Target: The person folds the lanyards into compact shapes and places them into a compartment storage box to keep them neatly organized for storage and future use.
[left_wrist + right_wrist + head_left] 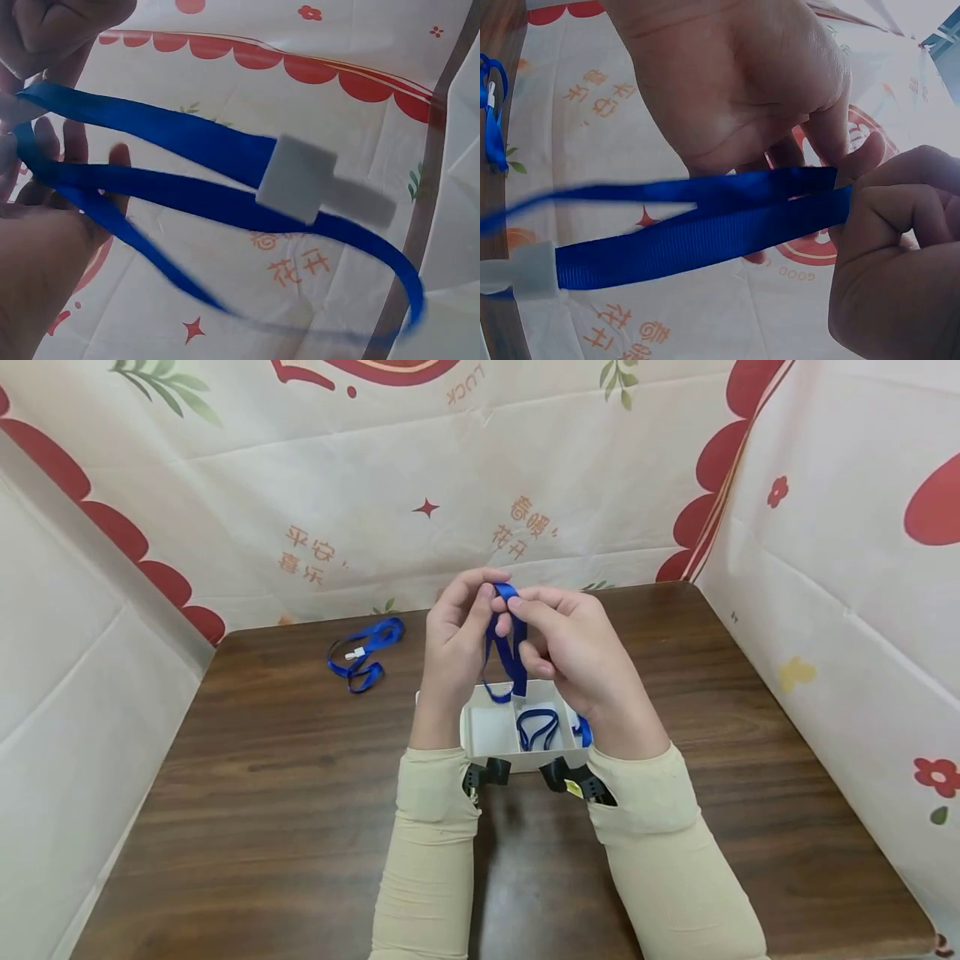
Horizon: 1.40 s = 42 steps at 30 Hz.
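Note:
A blue ribbon lanyard (517, 664) hangs in a loop between my two raised hands, above the white box. My left hand (456, 639) pinches its upper end between thumb and fingers. From the other side, my right hand (585, 639) pinches the same folded end, the fingertips of both hands close together. In the left wrist view, the ribbon's strands run out from the fingers to a white plastic clip (296, 180). The right wrist view shows the flat ribbed strap (667, 244) stretching from the right hand (900, 247) to that clip.
Below the hands stands a white divided box (487, 762) with a coiled blue lanyard (538, 714) in one compartment. More blue ribbon (583, 731) shows at its right side. Another blue lanyard (384, 633) lies on the wooden table (285, 827) at left. Printed cloth walls surround the table.

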Tool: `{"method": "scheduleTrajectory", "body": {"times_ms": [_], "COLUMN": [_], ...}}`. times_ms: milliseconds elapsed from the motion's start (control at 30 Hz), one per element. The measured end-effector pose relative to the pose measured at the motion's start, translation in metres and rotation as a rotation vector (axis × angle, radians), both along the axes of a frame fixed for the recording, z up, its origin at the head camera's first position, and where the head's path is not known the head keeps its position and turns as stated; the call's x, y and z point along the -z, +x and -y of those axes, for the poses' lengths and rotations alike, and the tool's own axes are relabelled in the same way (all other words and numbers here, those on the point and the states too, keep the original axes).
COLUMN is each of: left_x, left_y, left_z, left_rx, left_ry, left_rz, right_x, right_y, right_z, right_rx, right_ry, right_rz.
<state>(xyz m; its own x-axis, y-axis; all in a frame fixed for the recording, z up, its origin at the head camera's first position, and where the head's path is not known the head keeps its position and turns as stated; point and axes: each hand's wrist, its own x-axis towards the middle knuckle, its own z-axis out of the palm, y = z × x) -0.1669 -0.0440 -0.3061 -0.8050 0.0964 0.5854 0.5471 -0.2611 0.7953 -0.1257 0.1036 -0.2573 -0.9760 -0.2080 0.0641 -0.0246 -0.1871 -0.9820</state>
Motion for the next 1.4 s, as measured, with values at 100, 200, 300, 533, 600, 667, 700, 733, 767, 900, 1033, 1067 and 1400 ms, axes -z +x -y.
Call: {"method": "scheduleTrajectory", "body": {"times_ms": [100, 200, 300, 533, 600, 667, 700, 733, 767, 900, 1033, 1067, 1400], "left_x": [0.000, 0.003, 0.008, 0.015, 0.017, 0.020, 0.021, 0.023, 0.024, 0.027, 0.031, 0.033, 0.055], "left_y": [0.000, 0.000, 0.001, 0.000, 0.000, 0.001, 0.001, 0.002, 0.002, 0.005, 0.006, 0.007, 0.004], "left_z": [0.000, 0.000, -0.001, -0.005, -0.006, -0.006, -0.006, -0.006, -0.006, -0.007, -0.010, -0.010, -0.009], "left_rx": [-0.008, -0.016, -0.028, -0.130, -0.137, -0.136, -0.132, -0.126, -0.117, -0.058, -0.021, -0.019, -0.020], "left_ry": [-0.013, -0.076, -0.185, -0.320, -0.313, -0.313, -0.316, -0.320, -0.325, -0.321, -0.326, -0.333, -0.354], "left_rz": [-0.027, -0.092, -0.190, -0.351, -0.336, -0.312, -0.300, -0.291, -0.284, -0.255, -0.217, -0.209, -0.062], "right_x": [-0.001, -0.003, -0.004, -0.006, -0.007, -0.008, -0.008, -0.008, -0.009, -0.013, -0.019, -0.020, -0.044], "right_y": [0.001, 0.003, 0.005, 0.009, 0.010, 0.011, 0.011, 0.011, 0.011, 0.011, 0.010, 0.010, 0.008], "right_z": [-0.001, -0.002, -0.003, -0.003, -0.002, -0.002, -0.002, -0.002, -0.001, -0.001, -0.003, -0.004, -0.009], "right_rx": [-0.009, -0.003, 0.025, 0.085, 0.090, 0.097, 0.101, 0.106, 0.109, 0.113, 0.144, 0.156, 0.224], "right_ry": [-0.012, -0.033, -0.063, -0.060, -0.071, -0.091, -0.097, -0.104, -0.108, -0.137, -0.186, -0.196, -0.250], "right_rz": [-0.016, -0.038, -0.042, -0.066, -0.074, -0.080, -0.082, -0.085, -0.086, -0.110, -0.139, -0.141, -0.177]}}
